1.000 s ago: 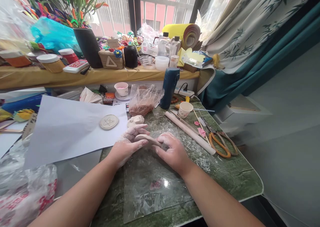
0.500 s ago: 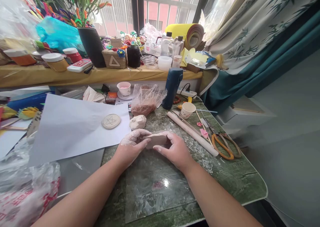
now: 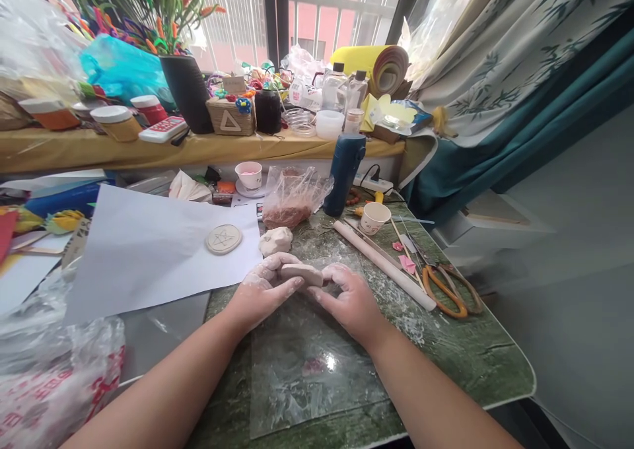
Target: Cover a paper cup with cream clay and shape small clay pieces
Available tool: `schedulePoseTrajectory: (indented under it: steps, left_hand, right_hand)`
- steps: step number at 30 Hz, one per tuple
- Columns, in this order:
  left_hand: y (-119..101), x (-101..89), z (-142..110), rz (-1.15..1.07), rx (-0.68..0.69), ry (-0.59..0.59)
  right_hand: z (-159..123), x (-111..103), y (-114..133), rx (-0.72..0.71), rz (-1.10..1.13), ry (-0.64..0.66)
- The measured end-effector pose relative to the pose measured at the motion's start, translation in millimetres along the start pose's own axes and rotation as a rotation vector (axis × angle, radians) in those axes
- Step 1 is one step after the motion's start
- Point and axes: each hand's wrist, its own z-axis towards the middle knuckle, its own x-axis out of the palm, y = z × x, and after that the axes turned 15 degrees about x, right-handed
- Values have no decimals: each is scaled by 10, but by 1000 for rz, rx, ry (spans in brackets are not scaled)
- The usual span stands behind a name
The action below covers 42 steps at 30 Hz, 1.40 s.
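Both of my hands hold a flat slab of pale clay [image 3: 303,274] just above a clear plastic sheet [image 3: 307,363] on the green table. My left hand [image 3: 262,287], dusted white, curls its fingers round the slab's left end. My right hand [image 3: 349,300] grips the right end with bent fingers. A lump of spare clay [image 3: 275,240] lies just beyond my hands. A round clay disc with a star pattern [image 3: 224,238] rests on a white paper sheet [image 3: 148,251] to the left.
A white rolling pin [image 3: 384,265] lies to the right, with orange-handled scissors [image 3: 446,290], a paper cup [image 3: 373,217], a blue bottle [image 3: 345,172] and a plastic bag of clay [image 3: 292,201]. A cluttered shelf [image 3: 148,148] runs along the back. The table edge [image 3: 525,386] is at the right.
The clay slab has been turned between my hands, from showing its broad face to lying flatter. Both hands stay in about the same place.
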Motion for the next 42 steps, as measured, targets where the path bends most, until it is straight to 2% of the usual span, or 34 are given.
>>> schedulePoseTrajectory:
  steps: [3,6,8,12,21,26,30,37,42]
  left_hand:
    - [-12,7,6,-22,1,-12]
    - [-15,18,11,-13,-6,-27]
    - [-13,25,14,-30,-4,-49]
    - [7,25,20,-62,-3,-100]
    - [46,-16,23,-6,-38,-44]
    - [68,12,26,-41,-36,8]
    - [57,15,23,-29,-42,6]
    - [57,-1,21,-20,-50,52]
    - [75,-10,9,-58,-62,66]
  right_hand:
    - [6,4,2,14,-10,9]
    - [8,15,2,53,-113,26]
    - [7,18,-6,7,-164,-6]
    - [-1,1,-14,-86,-120,-98]
    - [-21,21,-8,-80,-52,-87]
    - [-8,36,5,-9,-98,-26]
    - [-6,44,4,-35,-141,-13]
    - [-56,48,50,-107,-85,-79]
    - [-56,34,64,21,-5,-29]
